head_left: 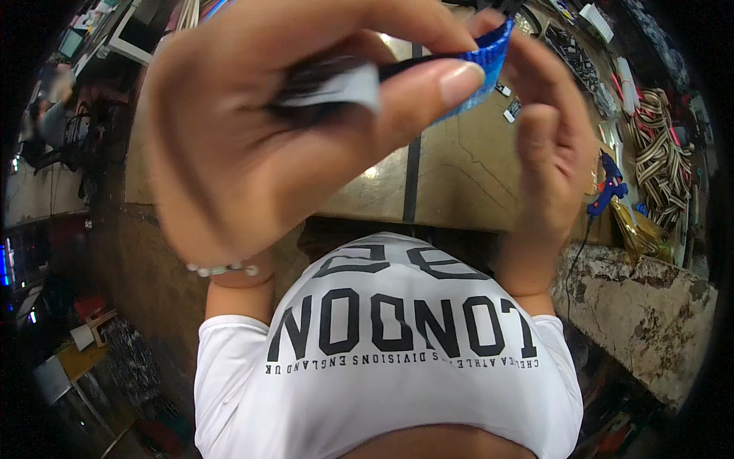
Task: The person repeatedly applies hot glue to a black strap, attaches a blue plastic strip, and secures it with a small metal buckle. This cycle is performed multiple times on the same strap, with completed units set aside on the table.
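Note:
My left hand (252,145), large and close in front of me, pinches a bright blue woven strip (487,65) between thumb and fingers. A black band with a white piece (344,88), perhaps a label, runs back from the pinch into that palm; its far part is hidden. My right hand (554,145) is raised beside the strip's free end. One of its fingers reaches behind that end, while its thumb stands apart from the strip and the other fingers curl loosely. Whether that fingertip touches the strip is unclear. A beaded bracelet (222,269) circles my left wrist.
Below my hands lies a brown worktop (466,180) with a dark strip across it. On the right are a blue glue gun (609,183), a heap of striped straps (664,153), a golden plastic bag (642,233) and a worn concrete block (627,306). Small dark parts (573,61) lie farther back.

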`<state>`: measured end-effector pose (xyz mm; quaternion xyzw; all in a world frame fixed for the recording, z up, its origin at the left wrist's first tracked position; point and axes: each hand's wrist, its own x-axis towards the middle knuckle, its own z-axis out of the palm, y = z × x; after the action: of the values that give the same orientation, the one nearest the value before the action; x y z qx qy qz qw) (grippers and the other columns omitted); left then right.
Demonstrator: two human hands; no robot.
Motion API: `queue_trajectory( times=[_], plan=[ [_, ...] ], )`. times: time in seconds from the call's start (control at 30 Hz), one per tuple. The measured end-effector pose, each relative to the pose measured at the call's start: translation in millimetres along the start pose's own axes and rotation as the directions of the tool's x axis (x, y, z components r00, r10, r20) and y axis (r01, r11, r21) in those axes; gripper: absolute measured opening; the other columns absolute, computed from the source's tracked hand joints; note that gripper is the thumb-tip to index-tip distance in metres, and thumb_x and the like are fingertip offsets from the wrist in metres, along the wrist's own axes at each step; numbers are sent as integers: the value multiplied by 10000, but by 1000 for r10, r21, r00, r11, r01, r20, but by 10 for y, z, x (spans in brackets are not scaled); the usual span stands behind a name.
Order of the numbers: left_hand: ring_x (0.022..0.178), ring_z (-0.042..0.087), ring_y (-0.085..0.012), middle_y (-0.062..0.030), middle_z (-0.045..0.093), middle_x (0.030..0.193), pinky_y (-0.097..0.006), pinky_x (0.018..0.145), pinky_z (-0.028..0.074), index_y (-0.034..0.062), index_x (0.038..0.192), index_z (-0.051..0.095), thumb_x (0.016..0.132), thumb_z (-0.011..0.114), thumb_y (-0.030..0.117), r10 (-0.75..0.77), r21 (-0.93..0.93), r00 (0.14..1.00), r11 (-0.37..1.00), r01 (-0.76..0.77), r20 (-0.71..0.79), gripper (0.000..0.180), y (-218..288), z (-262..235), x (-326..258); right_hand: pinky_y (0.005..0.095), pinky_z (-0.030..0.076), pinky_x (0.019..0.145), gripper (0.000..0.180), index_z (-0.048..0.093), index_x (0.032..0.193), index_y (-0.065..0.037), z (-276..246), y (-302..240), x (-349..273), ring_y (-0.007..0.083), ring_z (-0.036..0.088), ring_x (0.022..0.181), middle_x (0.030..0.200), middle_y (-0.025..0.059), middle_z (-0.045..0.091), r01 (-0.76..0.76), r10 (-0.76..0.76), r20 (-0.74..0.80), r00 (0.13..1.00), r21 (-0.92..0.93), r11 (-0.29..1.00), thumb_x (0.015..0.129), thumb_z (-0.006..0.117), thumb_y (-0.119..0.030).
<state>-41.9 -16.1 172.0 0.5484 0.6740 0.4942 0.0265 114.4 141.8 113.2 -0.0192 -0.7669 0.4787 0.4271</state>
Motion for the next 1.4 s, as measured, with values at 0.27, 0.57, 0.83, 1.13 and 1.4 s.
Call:
queue_trajectory(
  times=[0.27,0.57,0.83,1.13,1.4],
  plan=[
    [642,627,-90,-68,679,711,-244,572,468,-5,942,707,877,727,200,-471,-99,836,852,514,282,216,-759,821,-196,246,482,702,208,690,1001,2,46,552,-410,100,626,803,890,47,690,-646,648,-55,759,55,761,877,733,-160],
    [616,634,-157,-176,678,698,-295,601,480,-19,919,696,849,736,233,-451,78,857,891,446,248,265,-1352,1277,-532,372,518,735,188,693,978,2,278,1071,-848,319,668,814,912,180,682,-528,516,-145,844,-392,753,883,683,-160],
    [655,645,-213,-136,678,760,-326,623,493,41,946,700,837,740,250,-455,211,859,887,411,236,239,-1289,1263,-495,397,509,708,154,674,974,-53,342,1064,-843,316,642,853,990,131,654,-404,447,-105,888,-639,654,850,674,-144],
    [742,658,-266,-66,631,835,-385,643,508,141,982,707,885,669,250,-182,274,969,953,132,165,151,-1131,1156,-493,442,381,966,262,679,989,-82,-132,725,-865,323,503,1137,1198,124,556,-228,170,-159,972,-803,551,785,749,-232],
    [730,637,-248,-72,611,828,-369,631,494,146,1010,712,917,639,232,-219,366,964,918,150,153,146,-1017,1250,-726,376,470,832,536,573,1058,8,-2429,1037,-1945,239,576,857,906,136,606,-805,-83,-853,515,-515,295,826,777,-430]
  ],
)
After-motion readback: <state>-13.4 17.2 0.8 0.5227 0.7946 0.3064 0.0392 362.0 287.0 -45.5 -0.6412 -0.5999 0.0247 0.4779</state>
